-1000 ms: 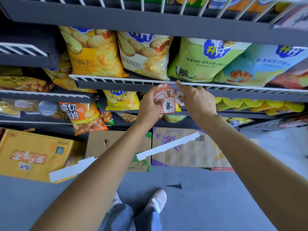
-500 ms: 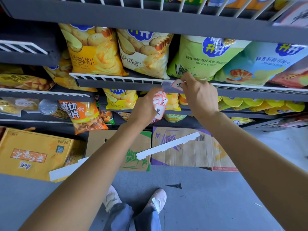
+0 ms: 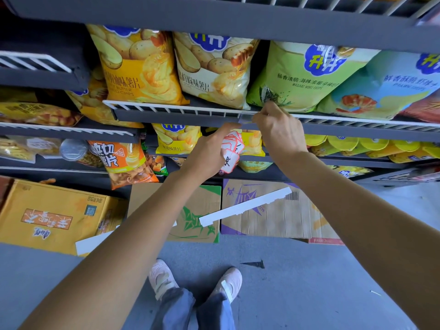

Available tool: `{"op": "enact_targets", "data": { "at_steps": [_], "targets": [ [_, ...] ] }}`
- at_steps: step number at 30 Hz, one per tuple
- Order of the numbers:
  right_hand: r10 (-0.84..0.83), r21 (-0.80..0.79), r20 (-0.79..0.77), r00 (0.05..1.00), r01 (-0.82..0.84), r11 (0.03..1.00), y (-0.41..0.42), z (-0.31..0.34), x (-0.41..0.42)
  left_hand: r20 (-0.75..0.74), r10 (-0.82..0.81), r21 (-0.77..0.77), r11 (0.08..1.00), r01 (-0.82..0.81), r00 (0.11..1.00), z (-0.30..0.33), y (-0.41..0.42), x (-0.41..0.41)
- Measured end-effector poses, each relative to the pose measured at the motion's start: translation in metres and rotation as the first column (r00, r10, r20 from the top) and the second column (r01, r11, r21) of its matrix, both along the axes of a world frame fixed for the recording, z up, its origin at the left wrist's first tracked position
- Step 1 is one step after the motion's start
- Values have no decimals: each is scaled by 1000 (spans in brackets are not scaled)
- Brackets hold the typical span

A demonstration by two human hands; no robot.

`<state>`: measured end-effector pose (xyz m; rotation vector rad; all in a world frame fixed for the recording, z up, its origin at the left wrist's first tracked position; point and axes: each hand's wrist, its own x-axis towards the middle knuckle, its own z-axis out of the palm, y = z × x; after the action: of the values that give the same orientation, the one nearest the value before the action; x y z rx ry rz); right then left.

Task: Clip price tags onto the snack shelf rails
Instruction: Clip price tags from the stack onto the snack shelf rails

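Grey snack shelf (image 3: 181, 119) with white wire rail (image 3: 166, 108) holds chip bags (image 3: 142, 67). Cardboard boxes (image 3: 269, 210) lie flat on the floor. Right hand (image 3: 281, 134) pinches a clear tag clip (image 3: 246, 119) on the rail. Left hand (image 3: 209, 153), just below, grips a price tag stack (image 3: 232, 148).

A single head-worn wide-angle camera looks forward and down, close to the shelf rail (image 3: 181, 110). Both forearms reach in from the bottom edge (shoes (image 3: 228, 281) on the floor (image 3: 309, 282) directly beneath).
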<state>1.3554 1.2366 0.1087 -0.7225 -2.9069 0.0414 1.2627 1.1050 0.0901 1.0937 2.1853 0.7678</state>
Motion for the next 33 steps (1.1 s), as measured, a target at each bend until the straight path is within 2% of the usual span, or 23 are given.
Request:
{"op": "enact_targets", "data": {
  "at_steps": [5, 12, 22, 26, 33],
  "targets": [
    [32, 99, -76, 997, -24, 995, -3, 1, -2, 75, 14, 1, 1000, -14, 997, 0, 2, -8],
    [57, 175, -78, 995, -43, 984, -5, -5, 3, 109, -12, -4, 1000, 13, 994, 2, 2, -13],
    [-67, 68, 57, 996, 63, 996, -11, -9, 11, 146, -12, 2, 1000, 12, 989, 2, 1, -12],
    [-149, 0, 15, 989, 149, 989, -11, -8, 9, 110, -12, 5, 1000, 11, 994, 4, 2, -12],
    [-142, 3, -46, 989, 142, 990, -12, -8, 10, 59, 5, 9, 1000, -6, 998, 4, 4, -8]
  ]
}}
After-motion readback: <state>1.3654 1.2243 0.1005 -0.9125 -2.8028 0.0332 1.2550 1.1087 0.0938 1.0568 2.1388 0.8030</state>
